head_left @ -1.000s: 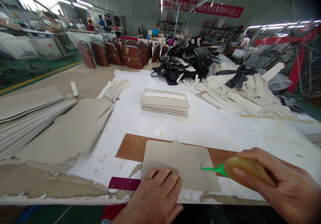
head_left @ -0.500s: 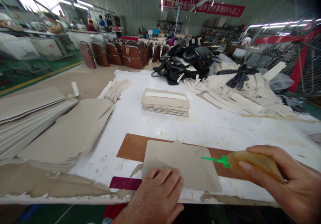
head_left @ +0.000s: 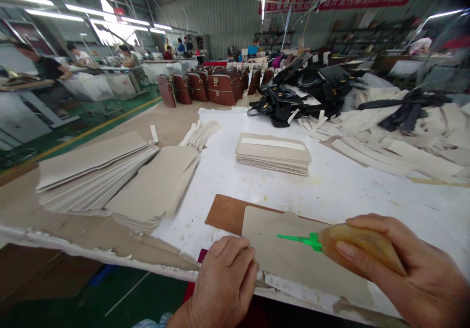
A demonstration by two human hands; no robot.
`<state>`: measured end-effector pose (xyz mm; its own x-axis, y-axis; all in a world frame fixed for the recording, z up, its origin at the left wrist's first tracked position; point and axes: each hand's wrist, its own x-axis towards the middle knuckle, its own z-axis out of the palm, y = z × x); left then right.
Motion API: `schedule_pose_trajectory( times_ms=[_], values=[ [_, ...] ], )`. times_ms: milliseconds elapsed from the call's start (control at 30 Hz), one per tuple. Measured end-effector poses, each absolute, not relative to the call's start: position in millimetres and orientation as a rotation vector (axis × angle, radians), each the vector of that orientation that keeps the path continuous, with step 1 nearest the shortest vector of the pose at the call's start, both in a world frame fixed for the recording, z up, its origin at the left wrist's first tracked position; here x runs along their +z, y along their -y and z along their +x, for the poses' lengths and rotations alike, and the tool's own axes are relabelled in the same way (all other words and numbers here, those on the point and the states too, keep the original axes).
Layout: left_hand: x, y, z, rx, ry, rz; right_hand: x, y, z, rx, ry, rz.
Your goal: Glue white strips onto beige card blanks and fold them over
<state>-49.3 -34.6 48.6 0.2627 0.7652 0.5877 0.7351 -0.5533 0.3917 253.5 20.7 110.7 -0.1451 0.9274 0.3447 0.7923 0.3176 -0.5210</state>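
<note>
**A:** What sits at the centre of the work?

**B:** A grey board panel (head_left: 293, 254), lying flat at the near edge of the bench (head_left: 348, 191). It rests partly on a brown backing board (head_left: 227, 213), which I judge is there to keep glue off the white bench cover.

**A:** And my hands?

**B:** My left hand (head_left: 223, 279) lies palm down, fingers curled over the panel's near left corner, pressing it to the bench; I read this as pinning the panel so that it cannot slide. My right hand (head_left: 411, 269) is closed around a soft amber glue bottle (head_left: 362, 247), held nearly level. Its green nozzle (head_left: 299, 240) points left across the panel and hangs just above it; whether the tip touches the surface I cannot tell.

**A:** What lies beyond?

**B:** Toward the middle of the bench, a neat stack of finished panels (head_left: 273, 152), the top one bearing a pale strip. Along the left edge, fanned stacks of blank grey boards (head_left: 121, 176), near enough to the left hand for reaching. At the far right corner, a loose heap of pale strips (head_left: 396, 142) and black bag parts (head_left: 304, 88). At the far end, a row of brown handbags (head_left: 216, 85) stands upright. Other people work at tables well apart, on the far left.
</note>
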Motion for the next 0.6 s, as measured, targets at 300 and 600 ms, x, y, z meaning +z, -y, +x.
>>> schedule_pose_trajectory(
  times_ms=[300, 600],
  values=[
    [44, 34, -39, 1.149, -1.559, 2.507, 113, -34, 221, 0.487, 2.071, -1.509],
    [43, 34, -38, 1.121, -1.584, 2.522, 117, -40, 208, 0.567, 2.106, -1.503]
  ],
)
